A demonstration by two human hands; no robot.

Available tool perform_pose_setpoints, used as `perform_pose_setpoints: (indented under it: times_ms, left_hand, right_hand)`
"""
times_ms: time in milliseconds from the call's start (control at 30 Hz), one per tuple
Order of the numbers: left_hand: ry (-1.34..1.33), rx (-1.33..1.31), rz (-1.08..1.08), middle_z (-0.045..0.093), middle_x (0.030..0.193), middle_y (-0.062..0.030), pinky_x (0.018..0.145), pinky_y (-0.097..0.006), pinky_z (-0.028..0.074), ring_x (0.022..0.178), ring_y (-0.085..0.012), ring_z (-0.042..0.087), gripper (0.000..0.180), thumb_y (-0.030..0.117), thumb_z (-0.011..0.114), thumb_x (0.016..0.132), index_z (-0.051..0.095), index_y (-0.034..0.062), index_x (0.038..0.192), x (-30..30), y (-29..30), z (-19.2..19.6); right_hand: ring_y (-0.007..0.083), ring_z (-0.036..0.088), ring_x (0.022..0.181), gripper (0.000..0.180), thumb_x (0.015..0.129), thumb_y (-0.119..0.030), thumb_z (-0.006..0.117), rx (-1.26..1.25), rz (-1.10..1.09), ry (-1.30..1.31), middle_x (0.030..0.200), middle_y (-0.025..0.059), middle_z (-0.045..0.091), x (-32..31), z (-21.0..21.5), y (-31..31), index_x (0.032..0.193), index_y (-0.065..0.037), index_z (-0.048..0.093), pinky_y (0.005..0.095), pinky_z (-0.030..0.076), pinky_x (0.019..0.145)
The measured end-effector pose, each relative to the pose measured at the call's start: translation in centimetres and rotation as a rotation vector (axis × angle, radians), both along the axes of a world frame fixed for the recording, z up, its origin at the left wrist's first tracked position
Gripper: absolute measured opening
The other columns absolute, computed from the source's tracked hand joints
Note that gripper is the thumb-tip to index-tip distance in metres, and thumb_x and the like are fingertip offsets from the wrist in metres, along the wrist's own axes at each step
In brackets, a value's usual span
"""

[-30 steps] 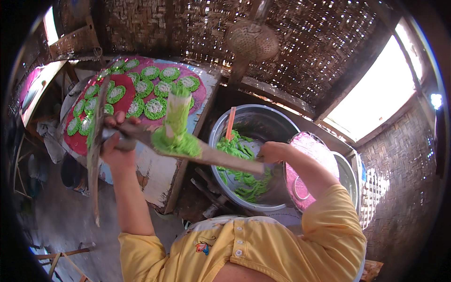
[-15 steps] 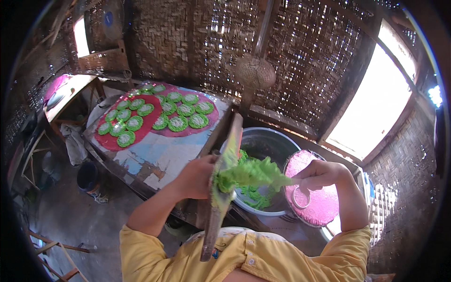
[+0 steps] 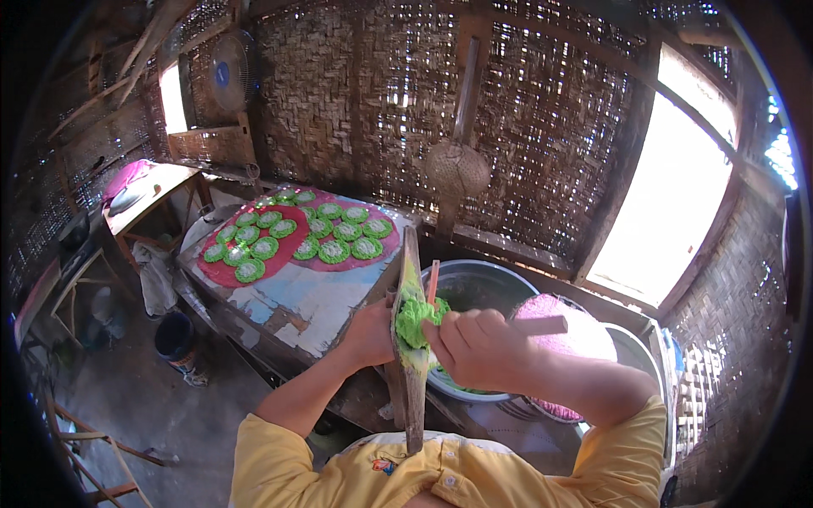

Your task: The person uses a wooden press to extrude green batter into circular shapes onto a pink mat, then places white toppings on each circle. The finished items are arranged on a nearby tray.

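A long wooden board-like tool (image 3: pixel 412 381) stands upright in front of my body. My left hand (image 3: pixel 370 334) is closed around its left side, with the fingertips hidden behind the wood. A clump of soft green dough (image 3: pixel 415 320) bulges from the tool's right face. Against this clump my right hand (image 3: pixel 483 347) is closed, its fingers curled. A narrow band (image 3: pixel 542 325) juts out to the right from that hand; it looks like a ring seen edge-on. Behind the hands sits a grey-blue tub (image 3: pixel 508 275) with more green dough in it, partly hidden.
Left of me, a table (image 3: pixel 292 320) bears two round red and pink mats with green-and-white rounds. A pink-covered round tray (image 3: pixel 584 339) sits right of the tub. A dark bucket (image 3: pixel 175 340) stands on the floor. A woven scoop (image 3: pixel 457 168) hangs on the wall.
My right hand has moved left from beside the tub to the tool. The loose green strands it held out are now bunched against the tool. The view has shifted slightly.
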State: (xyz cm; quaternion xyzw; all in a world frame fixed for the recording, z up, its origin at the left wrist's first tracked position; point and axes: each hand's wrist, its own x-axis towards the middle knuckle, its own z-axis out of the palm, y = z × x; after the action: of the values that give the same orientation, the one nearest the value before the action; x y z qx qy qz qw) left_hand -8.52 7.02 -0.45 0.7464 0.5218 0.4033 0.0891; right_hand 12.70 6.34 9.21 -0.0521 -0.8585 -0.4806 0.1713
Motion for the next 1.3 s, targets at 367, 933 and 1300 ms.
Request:
perform_pose_setpoints:
  times_ms: [367, 933, 1300]
  left_hand:
    - [0.055, -0.105, 0.052, 0.063, 0.104, -0.0085, 0.083, -0.034, 0.047, 0.096, -0.0250, 0.062, 0.066, 0.042, 0.079, 0.062, 0.057, 0.0084, 0.114, -3.1, 0.6, -1.1]
    - [0.015, -0.014, 0.065, 0.063, 0.098, -0.0114, 0.077, -0.039, 0.051, 0.092, -0.0300, 0.060, 0.034, 0.036, 0.068, 0.068, 0.068, 0.0159, 0.096, 0.8, -0.1, 0.3]
    - [0.184, 0.001, 0.048, 0.063, 0.102, -0.0129, 0.081, -0.037, 0.048, 0.092, -0.0292, 0.062, 0.056, 0.033, 0.073, 0.067, 0.054, 0.0067, 0.112, -3.2, 0.0, 1.6]
  right_hand:
    - [0.0163, 0.053, 0.056, 0.018, 0.081, -0.023, 0.061, -0.360, -0.092, 0.374, 0.066, -0.0021, 0.050, 6.4, 5.6, 0.3, 0.097, -0.016, 0.062, 0.0315, 0.043, 0.049]
    - [0.0207, 0.060, 0.069, 0.024, 0.082, -0.025, 0.054, -0.492, -0.199, 0.019, 0.072, 0.0046, 0.058, 0.2, 2.0, 0.4, 0.097, -0.008, 0.063, 0.0349, 0.045, 0.057]
    - [0.0116, 0.049, 0.053, 0.023, 0.075, -0.014, 0.064, -0.272, 0.006, 0.283, 0.068, -0.0017, 0.052, 4.7, 1.5, 0.6, 0.098, -0.011, 0.066, 0.0273, 0.035, 0.047]
